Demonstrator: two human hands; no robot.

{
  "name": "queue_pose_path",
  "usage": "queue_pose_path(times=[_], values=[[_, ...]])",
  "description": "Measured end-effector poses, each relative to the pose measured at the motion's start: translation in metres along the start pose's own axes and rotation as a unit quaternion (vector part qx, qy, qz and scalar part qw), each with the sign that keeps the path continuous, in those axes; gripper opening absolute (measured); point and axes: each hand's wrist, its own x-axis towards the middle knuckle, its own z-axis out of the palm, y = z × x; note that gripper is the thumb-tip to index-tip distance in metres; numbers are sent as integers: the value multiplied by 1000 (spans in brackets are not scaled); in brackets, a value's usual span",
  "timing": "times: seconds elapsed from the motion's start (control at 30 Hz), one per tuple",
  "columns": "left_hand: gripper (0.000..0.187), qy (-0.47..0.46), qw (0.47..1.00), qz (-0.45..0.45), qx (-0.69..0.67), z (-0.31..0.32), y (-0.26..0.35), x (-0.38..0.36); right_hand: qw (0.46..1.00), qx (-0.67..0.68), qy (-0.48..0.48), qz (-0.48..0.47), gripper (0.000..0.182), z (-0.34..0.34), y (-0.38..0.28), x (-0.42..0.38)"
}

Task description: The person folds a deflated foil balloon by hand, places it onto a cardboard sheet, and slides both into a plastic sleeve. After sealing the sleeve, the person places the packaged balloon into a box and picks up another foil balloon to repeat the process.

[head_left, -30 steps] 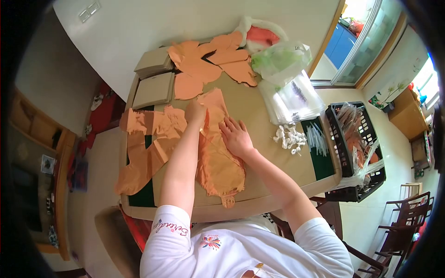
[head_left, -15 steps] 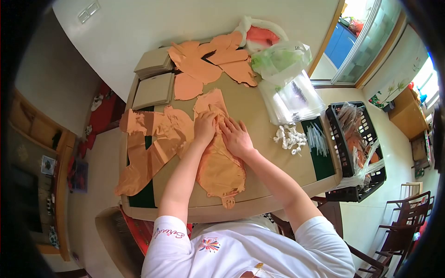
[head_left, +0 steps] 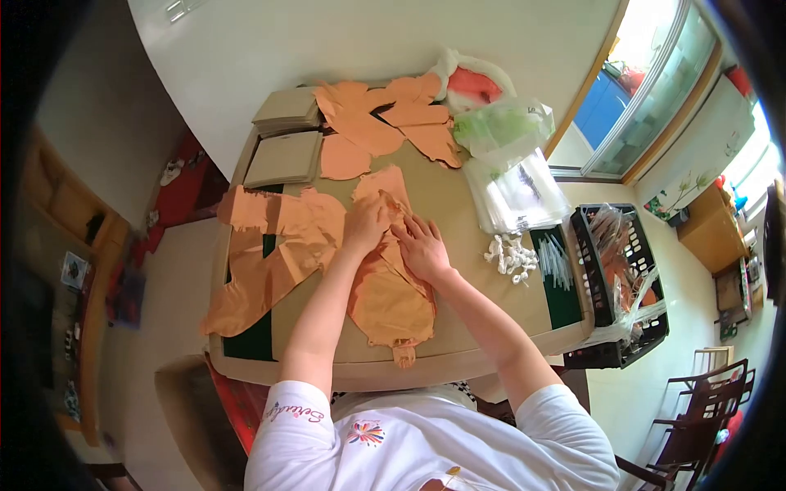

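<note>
A flat copper-coloured foil balloon [head_left: 393, 307] lies lengthwise on the table in front of me, its upper part partly folded. My left hand [head_left: 368, 223] is closed on the balloon's upper middle, fingers bent and pinching the foil. Just to the right, my right hand [head_left: 422, 250] lies flat on the same foil with its fingers spread. Between the two hands the foil is creased, and part of it is hidden beneath them. Left of my left hand, more crumpled copper foil [head_left: 282, 233] is spread out.
At the back lie more flat foil balloons [head_left: 368, 131], beside two stacks of brown cardboard [head_left: 284, 159]. On the right are clear plastic bags [head_left: 517, 192], white ribbon bundles [head_left: 512, 257] and thin clear straws [head_left: 555, 263]. A black crate [head_left: 595, 286] stands beyond the table's right edge.
The camera view has tilted slightly. My left fingers have shifted a little on the foil, while my right hand stays pressed on it.
</note>
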Motion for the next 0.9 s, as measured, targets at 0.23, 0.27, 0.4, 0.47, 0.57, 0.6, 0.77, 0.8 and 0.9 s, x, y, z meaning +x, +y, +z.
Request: queue_pose_path(times=[0.23,0.27,0.4,0.47,0.57,0.6,0.77,0.8,0.9], values=[[26,192,834,-325,-403,-43,-71,-70,1000,-5,0,-4,35,1,0,-1],[26,170,719,-393,-547,-61,-58,-75,1000,-6,-2,-3,35,2,-1,-3],[16,149,570,-468,-659,-80,-46,-77,1000,-18,-13,-3,36,1,1,-1],[11,124,662,-448,-588,-92,-42,-77,999,-20,-24,0,37,-1,-1,-2],[24,126,661,-442,-593,-90,-58,-89,999,-21,-33,4,37,-3,-3,0],[32,132,640,-444,-613,-86,-67,-93,999,-19,-31,4,37,-3,-4,0],[23,131,515,-458,-713,-98,-45,-101,1000,-16,-13,-12,36,-4,-5,1],[16,131,493,-452,-732,-95,-46,-102,1000,-19,-11,-14,36,-5,-5,1],[21,114,490,-445,-741,-88,-53,-101,1000,-22,-8,-19,36,-3,-5,1]])
